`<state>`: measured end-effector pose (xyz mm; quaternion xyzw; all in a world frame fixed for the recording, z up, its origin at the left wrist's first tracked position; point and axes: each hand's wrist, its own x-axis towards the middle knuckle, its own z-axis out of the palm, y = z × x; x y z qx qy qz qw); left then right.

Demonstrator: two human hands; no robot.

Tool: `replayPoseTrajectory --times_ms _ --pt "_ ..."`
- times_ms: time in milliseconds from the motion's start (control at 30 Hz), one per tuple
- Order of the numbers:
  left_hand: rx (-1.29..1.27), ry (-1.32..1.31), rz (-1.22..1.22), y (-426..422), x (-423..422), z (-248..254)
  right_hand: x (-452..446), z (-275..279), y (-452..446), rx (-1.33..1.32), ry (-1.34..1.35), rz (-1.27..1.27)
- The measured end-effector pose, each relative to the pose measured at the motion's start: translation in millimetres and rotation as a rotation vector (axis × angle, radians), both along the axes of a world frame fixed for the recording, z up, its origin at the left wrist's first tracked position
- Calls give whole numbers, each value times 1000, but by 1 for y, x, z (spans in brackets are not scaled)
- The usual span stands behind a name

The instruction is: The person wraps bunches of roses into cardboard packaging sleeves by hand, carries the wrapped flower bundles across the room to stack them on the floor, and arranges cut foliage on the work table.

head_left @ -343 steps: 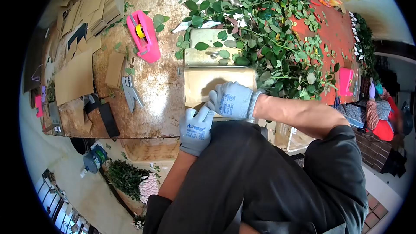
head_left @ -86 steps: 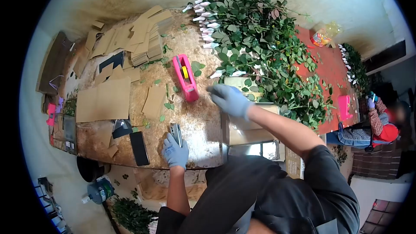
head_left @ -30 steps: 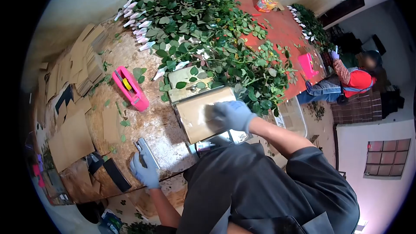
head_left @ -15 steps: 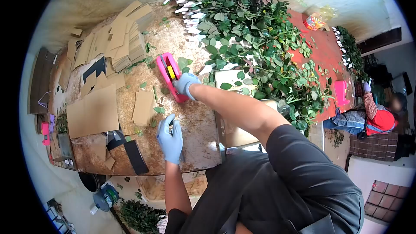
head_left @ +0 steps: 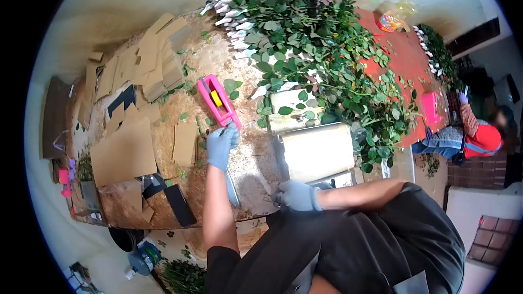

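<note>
My left hand (head_left: 219, 146), in a grey glove, is at the near end of the pink tape dispenser (head_left: 229, 110). Its fingers are pressed together, and what they hold is too small to tell. A grey metal stapler (head_left: 233, 189) lies partly behind my left wrist. My gloved right hand (head_left: 298, 196) is curled low at the front corner of the cardboard-topped box (head_left: 317, 152); what its fingers close on is hidden. A narrow pale strip (head_left: 265, 183) shows just left of it. Yellow tape (head_left: 216, 98) sits in the dispenser.
Leafy stems (head_left: 327, 49) with white-wrapped heads cover the back. Cardboard pieces (head_left: 124, 149) and a black phone-like slab (head_left: 180, 205) lie left. A second pink dispenser (head_left: 430, 108) stands on the red surface (head_left: 400, 54). A person in red (head_left: 482, 140) is at the far right.
My right hand has left the tape dispenser and come down to the box's front corner. My left hand has moved up to the dispenser's near end, its fingers now closed.
</note>
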<state>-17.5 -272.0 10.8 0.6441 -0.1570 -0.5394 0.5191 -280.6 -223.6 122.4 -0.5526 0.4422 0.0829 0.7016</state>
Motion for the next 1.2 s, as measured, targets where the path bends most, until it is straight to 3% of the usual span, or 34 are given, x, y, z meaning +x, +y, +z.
replayPoseTrajectory --times_ms 100,133,167,233,267,333,367,400,500,600,667,700,767,800,833,900,933,1000,1067,1133,1200 --pt "-27 -373 -87 -4 14 -37 11 8 -6 -77 122 81" --pt "48 -968 -286 -3 17 -42 10 2 -4 -249 128 60" --pt "37 -1064 -288 -2 14 -43 9 9 -5 -262 107 71" --pt "32 -904 -380 -3 17 -52 -9 22 -19 -299 90 21" --pt "28 -851 -427 -11 13 -50 -24 26 -25 -212 -149 -50" --pt "-16 -233 -286 -34 -8 -20 -56 42 -38 -83 -526 -216" --pt "-69 -160 -341 -49 -16 -20 -77 56 -48 -41 -664 -317" --pt "-121 -93 -394 -68 -23 -20 -106 88 -66 -118 -577 -444" --pt "-191 -289 -662 -144 -148 71 -147 127 -80 -200 -557 -604" --pt "-143 -296 -884 -172 -207 69 -176 118 -87 -294 -416 -760" --pt "-97 -442 -1029 -186 -235 48 -189 113 -83 -261 -348 -856" --pt "-179 -623 -1144 -202 -236 -7 -197 105 -77 -269 -318 -851" --pt "-546 -1178 -1541 -206 -242 -39 -212 70 -51 -217 -347 -859" --pt "-709 -1528 -1735 -212 -245 -61 -222 71 -39 -46 -250 -841" --pt "-705 -1524 -1761 -208 -249 -38 -227 57 -21 -41 -260 -834" --pt "2 -1218 -1627 -202 -249 14 -226 29 5 -18 -279 -847" --pt "4 -1223 -1649 -200 -247 23 -227 21 13 57 -233 -876" --pt "-190 -1212 -1369 -183 -232 36 -228 -3 26 149 -193 -924" --pt "-189 -1178 -1101 -164 -230 61 -229 -38 25 -35 -174 -825" --pt "-312 -1030 -933 -136 -220 87 -228 -63 27 -31 -180 -806" --pt "-429 -1145 -960 -95 -218 123 -224 -91 27 -257 -177 -739"
